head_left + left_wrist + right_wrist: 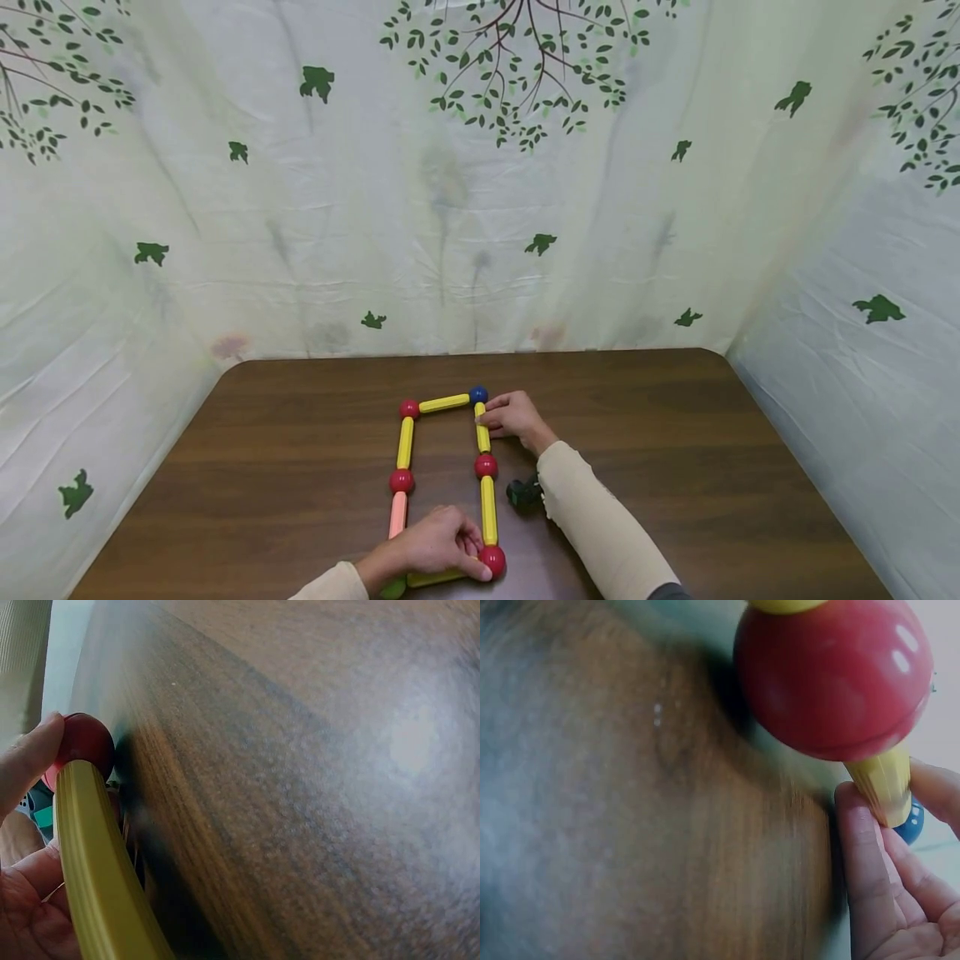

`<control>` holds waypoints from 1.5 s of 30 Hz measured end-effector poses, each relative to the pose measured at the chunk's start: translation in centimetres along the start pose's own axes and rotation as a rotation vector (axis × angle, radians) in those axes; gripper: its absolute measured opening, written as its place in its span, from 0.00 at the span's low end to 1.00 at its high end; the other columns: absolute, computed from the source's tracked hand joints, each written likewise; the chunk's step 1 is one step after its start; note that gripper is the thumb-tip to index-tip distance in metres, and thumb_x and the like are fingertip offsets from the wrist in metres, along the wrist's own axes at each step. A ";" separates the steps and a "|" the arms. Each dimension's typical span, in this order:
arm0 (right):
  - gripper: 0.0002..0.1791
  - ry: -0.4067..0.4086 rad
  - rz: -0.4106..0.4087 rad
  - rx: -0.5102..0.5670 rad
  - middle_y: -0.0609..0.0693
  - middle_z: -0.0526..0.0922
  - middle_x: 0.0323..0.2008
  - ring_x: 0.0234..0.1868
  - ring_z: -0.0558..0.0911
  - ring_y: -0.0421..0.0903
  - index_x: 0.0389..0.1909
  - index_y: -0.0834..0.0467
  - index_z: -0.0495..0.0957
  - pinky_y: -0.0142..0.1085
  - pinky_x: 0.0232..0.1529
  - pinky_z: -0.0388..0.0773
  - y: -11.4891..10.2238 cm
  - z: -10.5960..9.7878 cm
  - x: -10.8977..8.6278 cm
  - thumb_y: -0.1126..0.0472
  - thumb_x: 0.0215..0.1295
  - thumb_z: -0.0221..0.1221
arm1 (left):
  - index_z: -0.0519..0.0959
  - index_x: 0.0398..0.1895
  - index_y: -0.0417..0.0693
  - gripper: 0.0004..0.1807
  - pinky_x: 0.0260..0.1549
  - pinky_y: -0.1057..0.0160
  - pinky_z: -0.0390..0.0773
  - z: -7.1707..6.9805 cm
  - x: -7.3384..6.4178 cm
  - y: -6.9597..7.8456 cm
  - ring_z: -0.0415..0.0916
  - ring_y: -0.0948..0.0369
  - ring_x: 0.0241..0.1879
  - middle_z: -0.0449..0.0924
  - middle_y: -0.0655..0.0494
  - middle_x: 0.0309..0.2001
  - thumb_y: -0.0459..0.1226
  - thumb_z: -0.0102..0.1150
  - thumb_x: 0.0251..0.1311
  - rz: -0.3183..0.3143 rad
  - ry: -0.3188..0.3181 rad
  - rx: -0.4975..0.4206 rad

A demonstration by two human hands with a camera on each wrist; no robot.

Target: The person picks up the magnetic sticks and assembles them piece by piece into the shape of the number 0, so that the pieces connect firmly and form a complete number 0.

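Note:
Rods and balls form a long four-sided outline on the table. At its near right corner my left hand point(442, 542) holds a red ball point(492, 562), the thumb against it; in the left wrist view that ball point(84, 746) caps a yellow rod point(105, 862). My right hand point(517, 421) pinches the far right yellow rod point(483, 433) between thumb and fingers, just below the blue ball point(478, 395). A large red ball point(832, 675) joins that rod point(885, 784) in the right wrist view. On the left side run red balls point(401, 481), a yellow rod point(405, 443) and a pink rod point(398, 512).
A dark green object point(523, 493) lies right of the outline, partly behind the right sleeve point(600, 525). A green piece point(393, 588) shows at the near left corner. The brown table point(300, 433) meets a leaf-printed curtain point(360, 250) at its back.

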State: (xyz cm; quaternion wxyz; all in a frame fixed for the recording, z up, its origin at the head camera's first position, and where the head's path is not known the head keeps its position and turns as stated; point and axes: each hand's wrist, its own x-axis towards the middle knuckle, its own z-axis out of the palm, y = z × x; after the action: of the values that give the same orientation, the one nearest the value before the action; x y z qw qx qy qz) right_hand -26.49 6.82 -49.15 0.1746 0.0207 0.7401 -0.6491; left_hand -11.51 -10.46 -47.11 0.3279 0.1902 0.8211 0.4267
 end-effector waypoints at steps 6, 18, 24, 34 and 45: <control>0.15 0.007 -0.009 -0.036 0.57 0.82 0.34 0.29 0.82 0.44 0.42 0.70 0.80 0.40 0.35 0.82 0.1 0.2 -0.4 0.68 0.54 0.69 | 0.81 0.25 0.50 0.09 0.25 0.72 0.64 0.0 0.0 -0.1 0.68 0.67 0.23 0.75 0.63 0.21 0.41 0.73 0.50 0.013 0.003 0.013; 0.15 0.036 0.000 -0.055 0.57 0.81 0.34 0.28 0.83 0.44 0.41 0.69 0.80 0.39 0.33 0.82 0.3 0.4 -0.6 0.67 0.54 0.69 | 0.81 0.25 0.50 0.09 0.25 0.72 0.64 0.1 0.1 -0.2 0.68 0.67 0.23 0.75 0.63 0.21 0.41 0.73 0.50 0.014 0.014 0.022; 0.15 0.064 -0.013 -0.105 0.55 0.83 0.31 0.26 0.83 0.45 0.39 0.67 0.81 0.38 0.29 0.82 0.3 0.5 -0.9 0.64 0.53 0.70 | 0.82 0.28 0.49 0.09 0.25 0.71 0.64 -0.2 -0.2 0.0 0.69 0.67 0.24 0.76 0.63 0.22 0.42 0.72 0.52 0.013 0.003 0.023; 0.27 -0.020 -0.104 -0.132 0.56 0.79 0.33 0.26 0.79 0.46 0.54 0.65 0.72 0.40 0.30 0.82 0.3 -0.2 -2.6 0.64 0.55 0.69 | 0.81 0.40 0.42 0.16 0.26 0.68 0.72 -5.2 -2.3 -0.9 0.71 0.65 0.27 0.77 0.61 0.28 0.43 0.70 0.53 0.123 0.298 0.154; 0.23 -0.300 -0.277 -0.442 0.53 0.76 0.40 0.37 0.76 0.47 0.51 0.60 0.77 0.38 0.37 0.78 0.7 -1.2 -6.1 0.63 0.55 0.70 | 0.80 0.47 0.46 0.18 0.29 0.64 0.75 -7.8 -3.9 -5.1 0.75 0.59 0.34 0.75 0.50 0.40 0.37 0.71 0.52 0.033 0.514 0.167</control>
State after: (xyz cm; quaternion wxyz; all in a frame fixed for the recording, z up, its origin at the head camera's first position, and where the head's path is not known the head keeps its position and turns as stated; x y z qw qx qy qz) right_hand -20.90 9.28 -47.98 0.1920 -0.2149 0.8252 -0.4858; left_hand -14.35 -20.18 -46.57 0.0850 0.1153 0.9065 0.3972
